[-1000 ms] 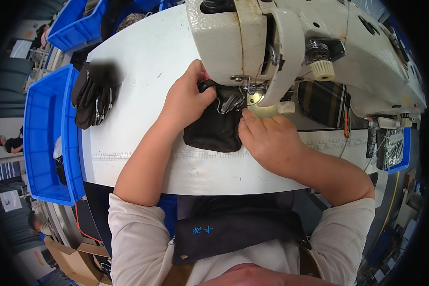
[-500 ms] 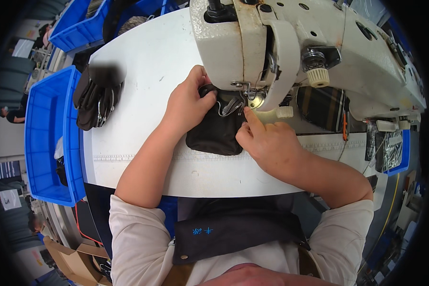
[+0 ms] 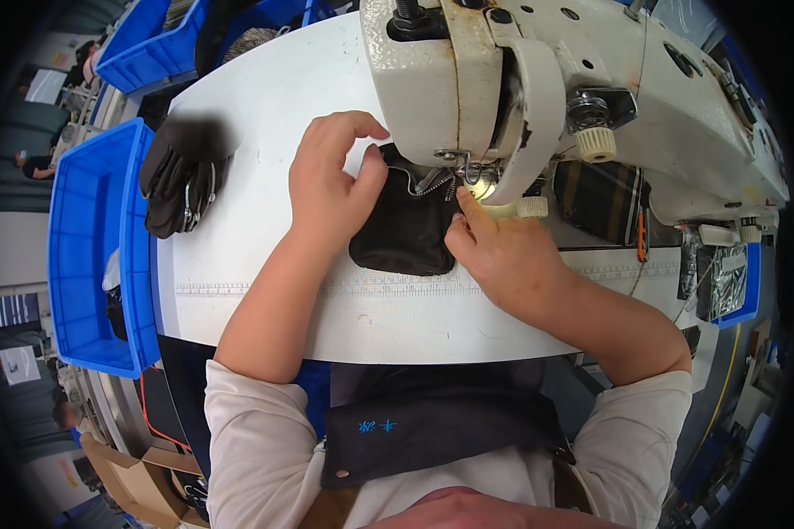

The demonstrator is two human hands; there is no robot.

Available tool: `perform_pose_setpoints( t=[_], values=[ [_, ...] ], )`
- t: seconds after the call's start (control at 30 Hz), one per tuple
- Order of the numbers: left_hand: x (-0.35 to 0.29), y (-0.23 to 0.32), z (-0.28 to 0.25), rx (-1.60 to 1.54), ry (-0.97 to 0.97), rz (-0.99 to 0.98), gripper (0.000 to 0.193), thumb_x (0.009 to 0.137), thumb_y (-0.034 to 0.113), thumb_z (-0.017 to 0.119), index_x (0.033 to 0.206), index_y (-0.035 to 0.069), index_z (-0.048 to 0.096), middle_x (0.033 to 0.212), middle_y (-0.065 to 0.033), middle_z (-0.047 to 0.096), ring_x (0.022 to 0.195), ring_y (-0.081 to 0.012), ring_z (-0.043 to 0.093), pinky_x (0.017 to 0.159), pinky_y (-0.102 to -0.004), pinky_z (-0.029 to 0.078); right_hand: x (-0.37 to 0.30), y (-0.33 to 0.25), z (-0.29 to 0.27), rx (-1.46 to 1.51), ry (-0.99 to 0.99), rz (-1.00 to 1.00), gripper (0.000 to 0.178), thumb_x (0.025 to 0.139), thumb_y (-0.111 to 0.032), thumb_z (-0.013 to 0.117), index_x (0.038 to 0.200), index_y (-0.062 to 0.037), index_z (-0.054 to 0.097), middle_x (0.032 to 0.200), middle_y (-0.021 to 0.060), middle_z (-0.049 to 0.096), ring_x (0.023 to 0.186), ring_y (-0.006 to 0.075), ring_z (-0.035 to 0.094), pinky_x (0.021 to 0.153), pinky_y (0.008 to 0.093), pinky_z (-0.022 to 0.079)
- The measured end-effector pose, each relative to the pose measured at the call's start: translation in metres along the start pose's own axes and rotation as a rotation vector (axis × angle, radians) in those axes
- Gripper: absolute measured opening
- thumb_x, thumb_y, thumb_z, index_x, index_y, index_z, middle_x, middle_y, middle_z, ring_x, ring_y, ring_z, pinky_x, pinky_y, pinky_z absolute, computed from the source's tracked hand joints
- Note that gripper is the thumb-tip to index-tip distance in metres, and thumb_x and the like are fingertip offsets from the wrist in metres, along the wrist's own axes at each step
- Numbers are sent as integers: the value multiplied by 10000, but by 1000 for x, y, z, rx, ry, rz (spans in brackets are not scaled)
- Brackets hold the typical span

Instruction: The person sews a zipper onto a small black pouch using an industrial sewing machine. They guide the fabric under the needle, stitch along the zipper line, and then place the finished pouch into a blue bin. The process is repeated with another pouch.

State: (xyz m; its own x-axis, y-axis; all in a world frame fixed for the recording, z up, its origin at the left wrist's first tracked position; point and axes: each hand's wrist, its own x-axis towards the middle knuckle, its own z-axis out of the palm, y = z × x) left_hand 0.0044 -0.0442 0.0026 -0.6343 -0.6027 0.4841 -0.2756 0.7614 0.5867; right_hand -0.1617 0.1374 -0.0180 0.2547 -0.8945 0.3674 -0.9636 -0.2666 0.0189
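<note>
A dark brown fabric pouch (image 3: 401, 234) lies flat on the white table, its far edge under the presser foot (image 3: 469, 169) of a sewing machine. A silver zipper (image 3: 428, 183) curves across its upper part. My left hand (image 3: 331, 176) hovers at the pouch's far left corner, thumb and forefinger apart with nothing between them. With its forefinger stretched to the zipper end beside the presser foot, my right hand (image 3: 503, 251) presses on the pouch's right edge. Its thumb is at that edge and the other fingers are curled under, partly hidden.
The sewing machine (image 3: 591, 53) overhangs the far right. Dark zippered pouches (image 3: 181, 176) are stacked at the left, beside a blue bin (image 3: 93, 247). A printed ruler strip (image 3: 238, 289) crosses the table. Orange-handled snips (image 3: 642, 234) and dark striped fabric (image 3: 595, 198) are to the right.
My left hand has let go of the pouch and opened, shifting slightly left. The pouch has moved a little farther under the presser foot, while my right hand stays on its edge.
</note>
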Motion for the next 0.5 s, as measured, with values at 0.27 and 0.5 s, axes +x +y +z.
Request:
perform_pose_setpoints(
  t=[0.27,0.5],
  values=[
    [-25,44,6,227,-274,442,235,744,82,770,978,60,767,1064,-15,720,999,-199,645,848,-316,555,0,-2,-7,-12,-5,-20,249,782,-96,688,1009,3,715,1131,282,733,645,224,710,549,333,565],
    [-30,43,5,303,-388,441,253,804,135,756,1038,41,785,910,1,652,905,-204,580,815,-305,537,6,10,-15,1,-53,171,272,850,-80,693,1119,-45,721,840,75,717,668,250,716,566,369,566]
  ],
)
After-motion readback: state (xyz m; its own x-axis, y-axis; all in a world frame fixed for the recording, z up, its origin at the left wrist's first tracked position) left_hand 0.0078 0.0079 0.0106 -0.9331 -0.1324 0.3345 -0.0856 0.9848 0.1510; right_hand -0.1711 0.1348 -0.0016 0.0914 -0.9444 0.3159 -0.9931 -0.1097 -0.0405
